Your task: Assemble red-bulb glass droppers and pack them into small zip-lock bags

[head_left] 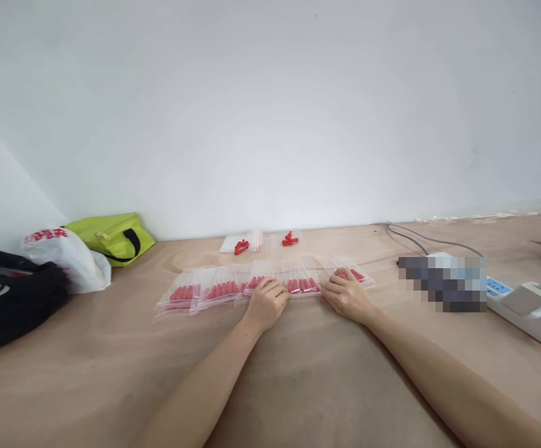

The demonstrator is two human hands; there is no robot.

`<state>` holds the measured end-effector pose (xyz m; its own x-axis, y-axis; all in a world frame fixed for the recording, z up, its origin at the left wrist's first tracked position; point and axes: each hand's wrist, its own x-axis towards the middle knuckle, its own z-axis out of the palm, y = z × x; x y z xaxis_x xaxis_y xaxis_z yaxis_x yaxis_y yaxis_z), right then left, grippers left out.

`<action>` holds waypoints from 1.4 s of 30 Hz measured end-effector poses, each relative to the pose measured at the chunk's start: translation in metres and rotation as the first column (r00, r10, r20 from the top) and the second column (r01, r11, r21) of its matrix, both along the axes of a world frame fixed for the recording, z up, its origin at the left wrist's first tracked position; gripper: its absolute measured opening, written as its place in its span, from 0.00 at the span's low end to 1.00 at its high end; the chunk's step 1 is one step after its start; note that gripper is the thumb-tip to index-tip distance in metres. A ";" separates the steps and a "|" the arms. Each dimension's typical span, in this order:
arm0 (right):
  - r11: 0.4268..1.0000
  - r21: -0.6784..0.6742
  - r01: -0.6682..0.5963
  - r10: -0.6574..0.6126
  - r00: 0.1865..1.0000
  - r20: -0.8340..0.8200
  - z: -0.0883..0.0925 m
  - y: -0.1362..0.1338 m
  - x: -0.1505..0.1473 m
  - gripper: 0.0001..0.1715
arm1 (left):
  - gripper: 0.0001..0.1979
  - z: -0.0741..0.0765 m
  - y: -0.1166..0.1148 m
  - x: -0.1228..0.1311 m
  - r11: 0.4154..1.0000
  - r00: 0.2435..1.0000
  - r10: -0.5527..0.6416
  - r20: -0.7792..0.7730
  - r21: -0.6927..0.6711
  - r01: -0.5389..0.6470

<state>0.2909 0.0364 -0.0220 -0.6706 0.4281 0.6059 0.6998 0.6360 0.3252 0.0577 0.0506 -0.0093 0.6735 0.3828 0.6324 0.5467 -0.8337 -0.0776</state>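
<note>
Small clear plastic bags with red stick-like pieces inside lie in a row across the table. My left hand point(266, 303) rests at the front edge of a bag in the middle point(257, 274), fingers curled and close together on it. My right hand point(347, 298) lies over the rightmost bag point(357, 275), its fingers bent on the plastic and hiding part of the red pieces. Between my hands is another filled bag point(303, 285). Stacked filled bags point(183, 292) and more bags point(221, 290) lie to the left. My fingertips are partly hidden.
Behind the row, loose red pieces point(241, 247) lie on a pile of bags point(228, 242), with more red pieces point(289, 238) beside them. A black bag point(18, 298), white plastic bag point(71, 261) and green bag point(111, 236) stand left. A power strip point(526, 311) and cable point(431, 228) lie right.
</note>
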 end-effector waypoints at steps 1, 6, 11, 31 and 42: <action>1.000 -0.006 0.003 -0.003 1.000 0.006 0.001 -0.001 0.000 0.19 | 0.12 0.000 0.000 0.000 1.000 1.000 0.001 -0.006 0.009 -0.001; 0.999 0.012 0.050 -0.049 0.998 -0.034 0.006 -0.006 -0.005 0.17 | 0.12 0.001 -0.002 0.001 0.999 1.000 0.025 -0.002 0.034 -0.025; 0.998 0.062 0.013 -0.008 0.997 -0.080 0.007 -0.005 -0.030 0.13 | 0.11 0.001 -0.003 0.004 0.999 1.000 0.026 0.001 0.039 -0.026; 0.996 0.088 0.026 -0.026 1.000 0.004 0.006 -0.001 -0.030 0.18 | 0.13 -0.002 -0.003 0.004 0.999 0.999 0.049 0.020 0.010 -0.049; 0.991 0.069 0.115 -0.114 0.993 -0.008 -0.003 -0.002 0.004 0.16 | 0.12 -0.003 -0.004 0.004 0.999 0.998 0.051 0.030 -0.011 -0.051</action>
